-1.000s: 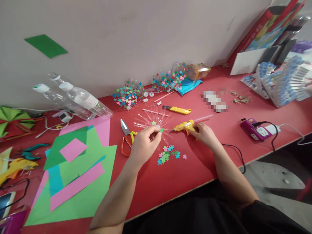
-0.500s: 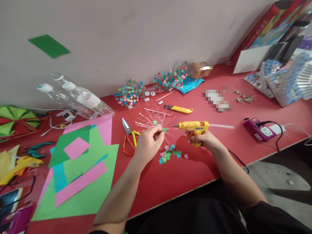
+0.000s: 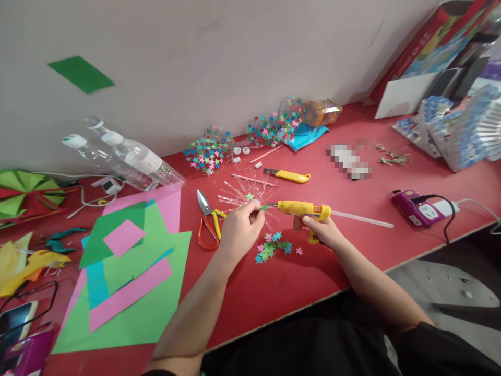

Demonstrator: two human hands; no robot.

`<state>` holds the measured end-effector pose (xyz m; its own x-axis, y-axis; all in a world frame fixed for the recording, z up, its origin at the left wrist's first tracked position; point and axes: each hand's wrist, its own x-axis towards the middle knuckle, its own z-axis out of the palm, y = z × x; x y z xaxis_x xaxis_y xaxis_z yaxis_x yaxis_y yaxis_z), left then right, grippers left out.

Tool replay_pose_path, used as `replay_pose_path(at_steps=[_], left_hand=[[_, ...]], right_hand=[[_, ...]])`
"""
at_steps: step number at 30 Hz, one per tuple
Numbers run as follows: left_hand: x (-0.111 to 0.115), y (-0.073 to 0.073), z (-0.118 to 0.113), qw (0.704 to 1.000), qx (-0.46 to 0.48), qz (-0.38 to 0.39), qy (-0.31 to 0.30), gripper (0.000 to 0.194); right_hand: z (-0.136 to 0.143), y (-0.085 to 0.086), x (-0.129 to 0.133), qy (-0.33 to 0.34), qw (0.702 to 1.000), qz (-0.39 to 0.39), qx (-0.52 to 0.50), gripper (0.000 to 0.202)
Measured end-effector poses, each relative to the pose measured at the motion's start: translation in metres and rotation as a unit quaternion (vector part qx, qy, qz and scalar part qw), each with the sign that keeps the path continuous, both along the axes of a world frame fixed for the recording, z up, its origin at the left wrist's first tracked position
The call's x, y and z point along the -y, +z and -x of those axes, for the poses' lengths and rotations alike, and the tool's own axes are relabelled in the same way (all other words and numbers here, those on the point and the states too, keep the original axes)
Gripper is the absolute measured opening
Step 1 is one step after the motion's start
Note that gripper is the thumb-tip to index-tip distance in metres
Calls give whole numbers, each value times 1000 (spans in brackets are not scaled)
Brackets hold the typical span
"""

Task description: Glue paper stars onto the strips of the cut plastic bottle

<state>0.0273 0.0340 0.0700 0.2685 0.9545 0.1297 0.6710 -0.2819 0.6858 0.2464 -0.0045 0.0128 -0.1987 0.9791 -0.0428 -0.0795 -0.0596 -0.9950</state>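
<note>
Between its fingertips my left hand pinches a small green star, over the clear plastic strips that fan out on the red table. Another green star lies on those strips. My right hand is wrapped round the grip of a yellow glue gun, whose nozzle points left and is at or very near the pinched star. A clear glue stick sticks out of its back. Below the hands lies a pile of loose paper stars.
Red-handled pliers lie left of my left hand, a yellow cutter behind the strips. Star-covered balls stand by the wall. Coloured paper and bottles are at left; a purple socket block is at right.
My right hand has moved the glue gun left, bringing its nozzle to the star, and the glue stick tilts down more at its far end. My left hand has stayed nearly still.
</note>
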Motion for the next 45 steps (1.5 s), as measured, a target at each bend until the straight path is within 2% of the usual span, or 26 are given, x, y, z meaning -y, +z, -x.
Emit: replay_pose_path(at_steps=[8,15,24,32,38,45], left_hand=[[0,-2,1,1000,15,-3,-4,12],[0,-1,0,999,30,8,-5,11],[1,2,1,999,27,27,-7,12],[1,1,0,999,34,12,-10,11],[1,2,1,999,38,8,-11,11],[0,2,2,999,23,-13,-31,12]], right_hand=[[4,-3,5,-11,997,42,57,47],[4,-6,5,7,998,50,40,47],[7,-1,3,-13,998,47,37,54],[4,-8,5,15,998,44,35,46],[2,-13,6,14,998,49,38,50],[1,-10,6,20,997,62,44,49]])
